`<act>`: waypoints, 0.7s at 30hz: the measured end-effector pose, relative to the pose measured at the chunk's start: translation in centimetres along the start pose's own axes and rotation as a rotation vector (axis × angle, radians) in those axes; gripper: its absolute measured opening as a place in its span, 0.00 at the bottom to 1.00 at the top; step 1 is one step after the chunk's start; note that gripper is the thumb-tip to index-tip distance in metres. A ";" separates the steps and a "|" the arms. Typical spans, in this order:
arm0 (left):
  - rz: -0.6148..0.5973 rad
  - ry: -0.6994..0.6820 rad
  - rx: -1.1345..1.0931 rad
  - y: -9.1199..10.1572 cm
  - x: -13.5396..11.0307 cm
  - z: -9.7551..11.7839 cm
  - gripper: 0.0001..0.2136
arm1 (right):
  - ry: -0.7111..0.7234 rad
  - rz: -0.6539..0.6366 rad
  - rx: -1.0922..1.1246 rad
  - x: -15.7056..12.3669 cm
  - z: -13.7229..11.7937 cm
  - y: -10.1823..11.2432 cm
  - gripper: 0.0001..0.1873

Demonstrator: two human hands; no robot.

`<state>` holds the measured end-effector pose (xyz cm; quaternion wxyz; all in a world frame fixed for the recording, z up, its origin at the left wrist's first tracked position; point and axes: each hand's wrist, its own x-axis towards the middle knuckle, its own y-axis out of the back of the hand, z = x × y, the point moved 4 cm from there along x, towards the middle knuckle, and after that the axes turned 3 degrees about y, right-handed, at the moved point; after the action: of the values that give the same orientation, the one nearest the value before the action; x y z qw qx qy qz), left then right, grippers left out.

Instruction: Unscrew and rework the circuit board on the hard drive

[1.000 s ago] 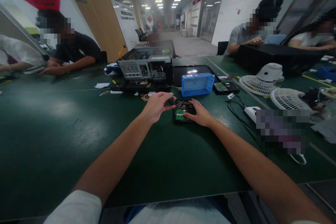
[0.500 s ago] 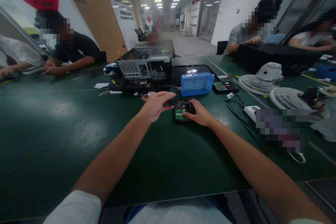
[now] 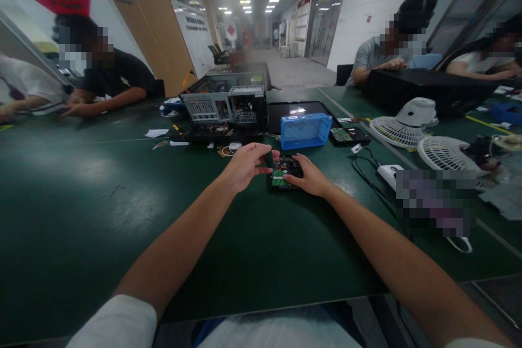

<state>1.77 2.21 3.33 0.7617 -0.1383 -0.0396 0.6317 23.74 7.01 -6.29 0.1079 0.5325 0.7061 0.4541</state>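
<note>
In the head view, a black hard drive [image 3: 279, 182] with a small green circuit board lies flat on the green table in front of me. My right hand [image 3: 312, 175] grips its right side, thumb over the board and fingers at the far right edge. Beside the drive's left edge is my left hand [image 3: 248, 166], with thumb and fingers apart. Its fingertips come close to the drive; whether they touch it I cannot tell. No object shows clearly in the left hand.
Beyond the drive stand a blue plastic bin [image 3: 305, 131] and an opened computer case [image 3: 224, 106]. Another drive [image 3: 349, 135] lies right of the bin. White fan parts [image 3: 403, 122], a power strip [image 3: 389, 174] and cables are to the right. Other people sit at both sides.
My left hand has moved slightly right, and its fingers have shifted toward the drive's left edge. The right hand and the drive stay in place.
</note>
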 end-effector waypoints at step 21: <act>-0.026 0.056 0.074 0.7 0.0 0.1 0.16 | -0.007 -0.011 -0.023 0.0 -0.1 0.0 0.48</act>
<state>1.08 2.35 3.19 0.7753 -0.1271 0.0033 0.6186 23.70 7.01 -6.20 0.1189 0.5287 0.7035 0.4597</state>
